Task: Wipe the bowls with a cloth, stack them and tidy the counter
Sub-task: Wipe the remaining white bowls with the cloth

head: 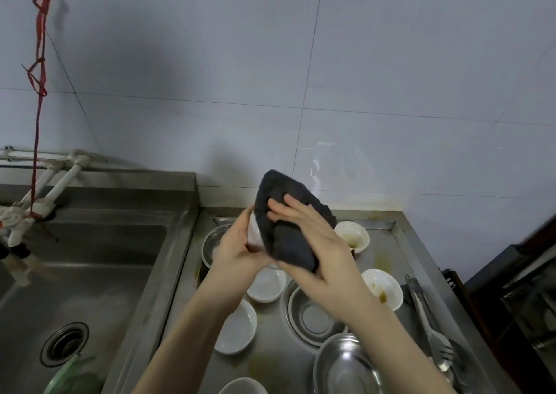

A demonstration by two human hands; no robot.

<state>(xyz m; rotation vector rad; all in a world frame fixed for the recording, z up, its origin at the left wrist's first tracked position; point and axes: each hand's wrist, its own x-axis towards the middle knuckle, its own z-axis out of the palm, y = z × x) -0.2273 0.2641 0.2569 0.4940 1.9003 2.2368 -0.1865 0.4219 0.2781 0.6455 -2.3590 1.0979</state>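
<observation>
Above the steel tabletop [388,261], both hands are raised together and work on one small white bowl [254,231]. The left hand [237,249] grips this bowl by its edge, with the fingers curled around it, and the bowl is tilted on its side. The right hand [313,237] presses a dark grey cloth [285,213] against the bowl; its fingers lie spread on the cloth while the thumb and palm hold the lower fold, so the cloth covers most of the bowl. Directly under the hands, a shallow white dish [266,285] rests on the tabletop, and a second white dish [236,329] lies nearer to the person, below the left forearm. Behind the left hand, a steel bowl [212,243] stands partly hidden. Under the right wrist sits another round steel bowl [313,318], and closer to the person there is an oval steel plate [346,366]. To the right of the right hand, two white bowls with brownish stains stand apart from each other: one further away [352,235] and one nearer [383,288]. Beyond them, at the right border of the tabletop, metal tongs [418,297] and a fork [442,348] lie side by side. Far to the left of the hands is a steel sink [75,273] with a round drain [64,344].
</observation>
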